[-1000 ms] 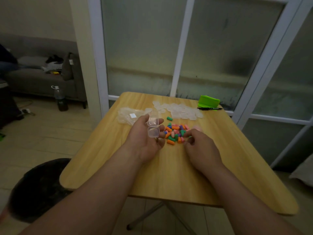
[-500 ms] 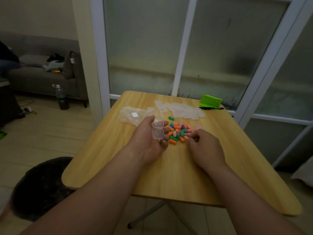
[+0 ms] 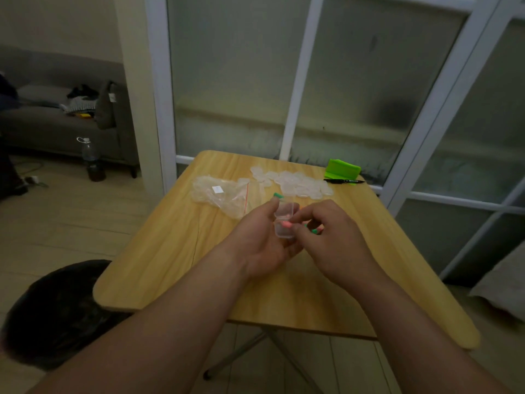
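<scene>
The small clear plastic hinged box point(image 3: 284, 216) sits just above the frame's centre with its lid open. Your left hand point(image 3: 261, 243) holds it, grip clamped round it, thumb up by the lid. Your right hand point(image 3: 329, 234) meets it from the right, grip pinched on a pink-orange foam plug point(image 3: 286, 223) at the box's lower half. Green and pink plugs point(image 3: 315, 230) peek out under those fingers. Higher on the light wooden worktop point(image 3: 170, 251) lie a lone green plug point(image 3: 279, 196), a crumpled clear plastic bag point(image 3: 218, 193), a heap of clear boxes point(image 3: 295, 184), a black pen point(image 3: 343, 181) and a bright green holder point(image 3: 342, 169).
</scene>
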{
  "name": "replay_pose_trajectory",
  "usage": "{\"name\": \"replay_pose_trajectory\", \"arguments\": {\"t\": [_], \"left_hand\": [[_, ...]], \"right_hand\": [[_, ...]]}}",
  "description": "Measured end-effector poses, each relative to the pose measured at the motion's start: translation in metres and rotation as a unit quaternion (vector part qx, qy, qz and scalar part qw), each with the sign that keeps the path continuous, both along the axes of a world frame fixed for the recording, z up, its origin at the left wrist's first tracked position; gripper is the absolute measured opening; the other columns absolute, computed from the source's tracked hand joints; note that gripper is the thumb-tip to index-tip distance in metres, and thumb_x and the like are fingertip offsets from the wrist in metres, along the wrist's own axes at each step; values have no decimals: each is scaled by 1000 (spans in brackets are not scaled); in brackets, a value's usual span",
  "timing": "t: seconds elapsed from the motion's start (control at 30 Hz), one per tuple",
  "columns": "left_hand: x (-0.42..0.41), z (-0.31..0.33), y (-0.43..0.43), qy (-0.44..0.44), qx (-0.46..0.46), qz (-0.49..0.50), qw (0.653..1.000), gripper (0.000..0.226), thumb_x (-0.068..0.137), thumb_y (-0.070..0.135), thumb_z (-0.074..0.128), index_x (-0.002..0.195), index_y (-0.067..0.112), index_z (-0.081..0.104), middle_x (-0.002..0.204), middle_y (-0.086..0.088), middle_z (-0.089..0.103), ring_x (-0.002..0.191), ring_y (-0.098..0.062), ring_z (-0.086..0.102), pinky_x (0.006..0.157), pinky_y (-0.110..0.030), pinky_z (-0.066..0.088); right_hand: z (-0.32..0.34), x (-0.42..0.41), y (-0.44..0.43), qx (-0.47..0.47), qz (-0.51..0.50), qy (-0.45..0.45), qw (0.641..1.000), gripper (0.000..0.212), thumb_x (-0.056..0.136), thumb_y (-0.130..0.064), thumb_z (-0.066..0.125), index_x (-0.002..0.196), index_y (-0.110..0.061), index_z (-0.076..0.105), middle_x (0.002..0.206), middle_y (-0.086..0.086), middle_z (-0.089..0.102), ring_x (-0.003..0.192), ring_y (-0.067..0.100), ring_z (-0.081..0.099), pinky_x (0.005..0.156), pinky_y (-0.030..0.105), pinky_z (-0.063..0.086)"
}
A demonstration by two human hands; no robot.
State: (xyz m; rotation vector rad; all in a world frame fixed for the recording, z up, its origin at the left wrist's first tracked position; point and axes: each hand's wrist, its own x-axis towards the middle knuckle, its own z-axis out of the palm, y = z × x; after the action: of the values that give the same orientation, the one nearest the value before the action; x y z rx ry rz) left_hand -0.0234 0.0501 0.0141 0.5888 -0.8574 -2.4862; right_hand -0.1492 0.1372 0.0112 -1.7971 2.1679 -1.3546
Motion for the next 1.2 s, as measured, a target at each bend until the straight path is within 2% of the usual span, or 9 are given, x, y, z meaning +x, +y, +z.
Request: {"name": "replay_pose_trajectory", "arguments": {"t": [0.13, 0.2, 0.3, 0.4, 0.53, 0.67, 0.77, 0.97, 1.2], "left_hand": [[-1, -3, -1, -18, -18, 3, 1000, 54, 110, 50, 33, 146, 15, 55, 112, -10, 68, 78, -17, 74, 76, -32, 57], [-2, -4, -3, -19, -23, 4, 1000, 48, 110, 50, 33, 137, 18, 56, 104, -7, 67, 77, -15, 69, 78, -32, 54], [-2, -6, -6, -18, -15, 6, 1000, 45, 110, 49, 34, 134, 18, 56, 111, -7, 65, 85, -16, 65, 82, -31, 51], [-3, -5, -7, -14, -8, 10, 1000, 47, 110, 48, 35, 133, 15, 60, 105, -8, 68, 77, -16, 67, 70, -29, 56], [-3, -2, -11, -34, -8, 45, 998, 49, 110, 47, 38, 133, 12, 63, 82, -7, 61, 66, -17, 55, 62, -30, 50], [-3, -2, -16, -49, 0, 70, 996, 54, 110, 48, 36, 131, 7, 64, 78, -7, 61, 63, -16, 52, 60, -29, 46], [-4, -3, -17, -48, 1, 66, 997, 51, 110, 48, 37, 124, 8, 65, 78, -7, 62, 62, -16, 52, 60, -29, 46], [-8, -4, -14, -46, 1, 71, 996, 51, 109, 47, 40, 128, 7, 65, 80, -7, 62, 60, -15, 53, 56, -29, 48], [-9, -7, -17, -52, -12, 64, 997, 52, 109, 48, 39, 130, 7, 64, 76, -6, 62, 59, -15, 54, 55, -28, 48]], "right_hand": [[-3, 2, -2, 23, 14, 3, 1000, 10, 87, -31, 85, 89, -35, 76, 100, -13, 56, 94, -5, 56, 75, 6, 39], [-6, 1, -4, 20, 14, 16, 1000, 12, 86, -31, 86, 89, -38, 76, 101, -14, 55, 95, -4, 56, 76, 8, 40], [-9, 0, -5, 28, 22, 34, 999, 12, 87, -32, 85, 92, -38, 77, 103, -16, 54, 100, -3, 55, 81, 12, 42], [-4, -6, -4, 20, 21, 6, 1000, 12, 91, -27, 80, 102, -33, 78, 106, -12, 59, 96, -4, 58, 77, 7, 41], [7, -39, 1, -22, -101, -97, 990, 16, 103, -19, 64, 110, -29, 75, 110, -9, 69, 96, 2, 62, 76, 21, 46], [-10, -71, 6, 12, -196, -137, 971, 20, 104, -17, 59, 112, -28, 74, 110, -8, 71, 100, 16, 67, 75, 32, 50], [-27, -77, 3, 72, -190, -107, 973, 23, 103, -14, 62, 119, -27, 73, 113, -9, 68, 111, 15, 64, 86, 31, 46], [-38, -73, -15, 144, -141, 9, 979, 43, 106, -14, 55, 137, -43, 65, 121, -1, 61, 106, 14, 58, 84, 31, 45], [-41, -73, -24, 199, -143, 103, 964, 38, 108, -20, 47, 131, -39, 69, 115, 0, 57, 111, 24, 55, 89, 41, 51]]}}
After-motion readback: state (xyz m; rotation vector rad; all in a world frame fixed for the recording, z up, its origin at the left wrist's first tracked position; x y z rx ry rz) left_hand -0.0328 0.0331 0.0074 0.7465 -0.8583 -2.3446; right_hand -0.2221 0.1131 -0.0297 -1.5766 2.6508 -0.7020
